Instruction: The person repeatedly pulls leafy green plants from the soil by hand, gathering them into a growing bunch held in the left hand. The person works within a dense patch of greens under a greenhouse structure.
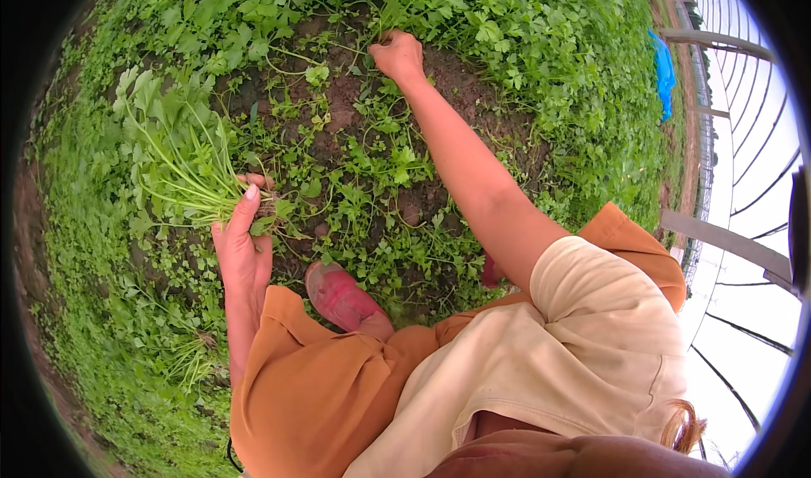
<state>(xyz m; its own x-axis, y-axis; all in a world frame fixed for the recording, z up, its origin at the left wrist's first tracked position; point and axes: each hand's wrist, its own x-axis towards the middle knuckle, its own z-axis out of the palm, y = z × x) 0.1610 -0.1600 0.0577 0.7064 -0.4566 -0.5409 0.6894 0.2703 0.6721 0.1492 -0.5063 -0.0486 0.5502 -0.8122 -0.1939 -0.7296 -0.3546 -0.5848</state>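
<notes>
My left hand [244, 240] is closed around a bunch of leafy celery-like plants [190, 180]. Their pale stems fan out to the upper left, and soil-flecked roots [269, 206] stick out past my fingers on the right. Stretched far forward, my right hand [400, 54] is down at the base of a standing clump of the same greens [412, 6]. Its fingers are curled around thin stems there, with the fingertips partly hidden. Between the hands lies brown soil [342, 107] with low, sparse green plants [355, 205].
A pulled bunch with roots [193, 354] lies on the greens at lower left. My pink shoe [342, 297] stands on the soil near my left hand. Dense greens [570, 78] spread right towards a blue plastic sheet or bag [662, 75] and greenhouse frame posts [725, 240].
</notes>
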